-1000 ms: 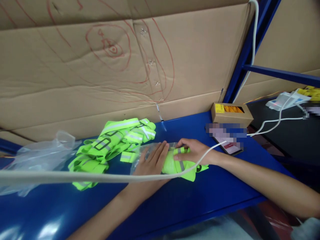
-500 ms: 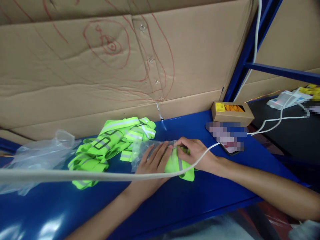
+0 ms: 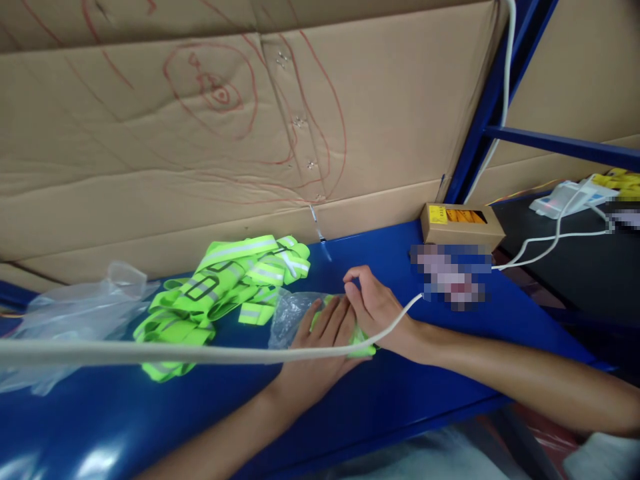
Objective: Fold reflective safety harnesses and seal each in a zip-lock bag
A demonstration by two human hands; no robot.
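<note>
My left hand (image 3: 320, 340) lies flat, fingers stretched out, on a clear plastic bag (image 3: 286, 320) with a folded neon-green reflective strip (image 3: 364, 349) in it. Part of the strip shows past the fingers on the right; the rest is under the hand. Against those fingertips is my right hand (image 3: 381, 310), its fingers curled and thumb close to the index finger. Whatever it may pinch is hidden. Left of the bag lies a loose pile of neon-green reflective strips (image 3: 215, 287) with dark lettering.
Clear plastic bags (image 3: 85, 310) lie at the left of the blue table (image 3: 400, 407). A white cable (image 3: 200, 353) crosses the view in front of my left hand. A cardboard box (image 3: 463, 230) and a pixelated phone-like object (image 3: 445, 273) stand right. A cardboard wall (image 3: 400, 100) closes the back.
The green strip now shows less on the right, more of it covered by my left hand. My right hand has come off the strip's top and curled beside the left fingers. Both hands shifted slightly.
</note>
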